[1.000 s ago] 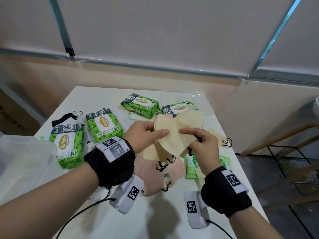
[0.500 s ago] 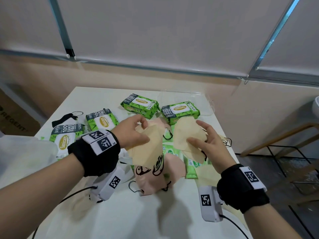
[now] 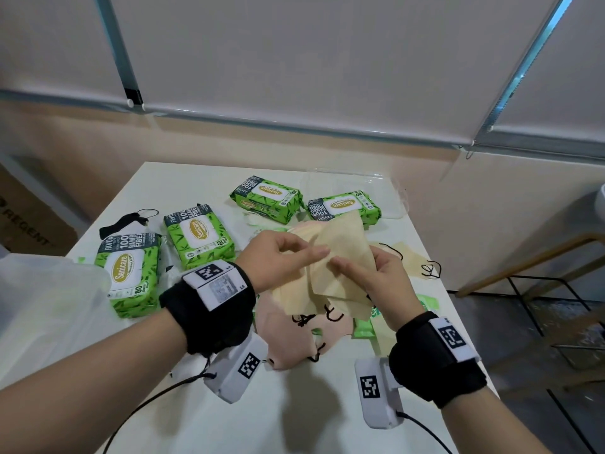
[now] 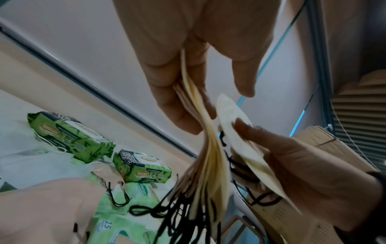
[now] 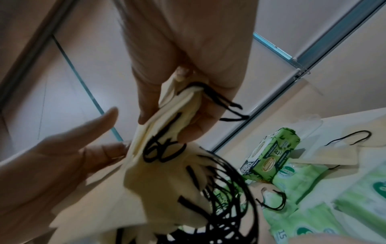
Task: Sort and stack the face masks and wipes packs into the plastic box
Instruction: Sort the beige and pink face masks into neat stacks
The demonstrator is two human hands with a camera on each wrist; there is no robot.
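Half a second ago my hands were apart, each with its own share of masks; now I see them brought back together above the middle of the white table (image 3: 183, 417), the two shares overlapping into one fan.

My left hand (image 3: 278, 260) pinches a stack of flat cream-yellow fabric face masks with black ear loops (image 3: 330, 273), thumb on top and fingers underneath; the left wrist view shows that stack (image 4: 206, 158) edge-on between thumb and fingers, loops dangling below. My right hand (image 3: 379, 283) grips a smaller cream-yellow mask (image 4: 236, 132) from the other side, fingers curled round it, its edge touching the left hand's stack. All of this is held clear of the tabletop.

Directly below lies a peach-pink fabric mask with black loops (image 3: 288, 335), flat on the table. Four big green plastic wipes packs with white labels lie beyond: one at the near left (image 3: 129, 273), one beside it (image 3: 199, 235), two further back (image 3: 266, 198) (image 3: 343, 208). A smaller pale green wipes pack (image 3: 363, 326) peeks out under my right wrist. A clear plastic lid or tray (image 3: 360, 181) sits at the far edge, and a translucent plastic box (image 3: 45, 290) stands at the near left corner.
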